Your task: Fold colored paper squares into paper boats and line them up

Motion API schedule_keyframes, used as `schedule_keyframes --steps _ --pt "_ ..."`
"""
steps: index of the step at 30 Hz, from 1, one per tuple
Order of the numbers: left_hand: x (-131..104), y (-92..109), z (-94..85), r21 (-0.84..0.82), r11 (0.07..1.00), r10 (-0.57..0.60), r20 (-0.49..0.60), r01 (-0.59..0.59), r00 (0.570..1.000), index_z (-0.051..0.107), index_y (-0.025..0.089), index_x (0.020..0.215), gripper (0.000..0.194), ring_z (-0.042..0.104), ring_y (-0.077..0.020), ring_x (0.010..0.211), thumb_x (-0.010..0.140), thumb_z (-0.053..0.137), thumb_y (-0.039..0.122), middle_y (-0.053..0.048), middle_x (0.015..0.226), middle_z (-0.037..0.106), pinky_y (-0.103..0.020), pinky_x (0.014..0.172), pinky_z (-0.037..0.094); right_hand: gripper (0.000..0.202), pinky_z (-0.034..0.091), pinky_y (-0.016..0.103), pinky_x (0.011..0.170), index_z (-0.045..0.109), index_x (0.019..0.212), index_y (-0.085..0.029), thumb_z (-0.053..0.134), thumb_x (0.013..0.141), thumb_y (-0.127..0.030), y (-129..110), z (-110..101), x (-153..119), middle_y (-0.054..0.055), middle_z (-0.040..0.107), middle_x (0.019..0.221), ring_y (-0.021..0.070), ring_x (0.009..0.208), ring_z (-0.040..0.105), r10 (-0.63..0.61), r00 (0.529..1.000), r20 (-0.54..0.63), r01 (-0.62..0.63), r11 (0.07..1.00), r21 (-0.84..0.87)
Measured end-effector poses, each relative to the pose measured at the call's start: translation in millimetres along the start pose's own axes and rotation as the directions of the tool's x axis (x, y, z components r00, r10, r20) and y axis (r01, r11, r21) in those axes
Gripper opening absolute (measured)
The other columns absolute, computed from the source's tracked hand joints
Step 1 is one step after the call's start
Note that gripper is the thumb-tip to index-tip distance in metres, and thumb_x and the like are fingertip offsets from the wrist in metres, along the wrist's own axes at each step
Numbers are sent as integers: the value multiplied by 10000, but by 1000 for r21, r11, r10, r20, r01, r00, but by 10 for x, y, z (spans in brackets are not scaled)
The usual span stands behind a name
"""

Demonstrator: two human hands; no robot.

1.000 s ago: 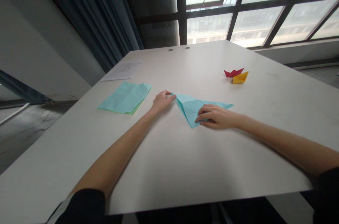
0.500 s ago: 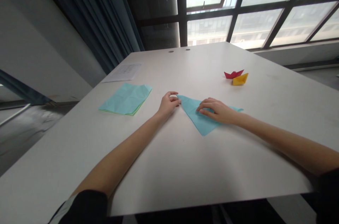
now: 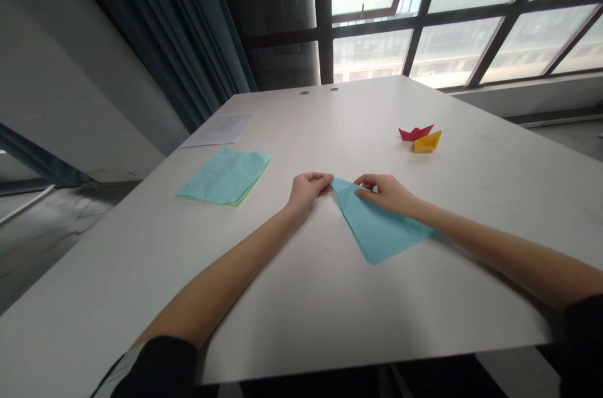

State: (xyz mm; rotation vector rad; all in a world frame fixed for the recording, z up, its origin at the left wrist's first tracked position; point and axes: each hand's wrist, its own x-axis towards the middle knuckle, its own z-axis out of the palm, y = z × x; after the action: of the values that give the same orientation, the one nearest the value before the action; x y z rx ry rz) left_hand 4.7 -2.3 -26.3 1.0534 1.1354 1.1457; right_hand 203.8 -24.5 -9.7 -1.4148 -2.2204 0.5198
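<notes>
A light blue sheet of origami paper, folded into a triangle, lies before me with one point toward the table's front edge. Its upper left corner is pinched between the thumb and fingers of my left hand. My right hand grips the paper's upper edge, thumb on the near face and fingers curled behind. Part of the paper is hidden under this hand and wrist. The layers stand slightly apart along the left side.
Left of my hands lies a stack of blue and green paper, with a printed sheet beyond it. A red paper boat and a yellow one sit at the right on the white table.
The blue paper has shifted right and toward me, its lower point now nearer. My left hand moved right and closed on the corner. The right hand shifted to the upper edge.
</notes>
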Motion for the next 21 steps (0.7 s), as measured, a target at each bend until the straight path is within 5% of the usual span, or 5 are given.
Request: schedule_keyframes --steps 13,21 --pt "24 -7 -22 -28 997 68 -1 -68 998 655 107 697 183 606 -102 599 576 749 208 -33 631 663 -279 719 496 254 427 268 655 647 947 -192 513 778 -326 -23 -2 -6 21 658 771 158 714 579 20 1000 18 -20 999 33" --pt "9 8 -10 -30 999 24 -36 -25 999 651 95 648 285 590 -102 542 535 781 322 -39 587 651 -249 618 483 258 416 257 652 653 944 -187 511 772 -317 -31 1 -10 16 652 761 151 709 573 34 999 -1 -34 998 45"
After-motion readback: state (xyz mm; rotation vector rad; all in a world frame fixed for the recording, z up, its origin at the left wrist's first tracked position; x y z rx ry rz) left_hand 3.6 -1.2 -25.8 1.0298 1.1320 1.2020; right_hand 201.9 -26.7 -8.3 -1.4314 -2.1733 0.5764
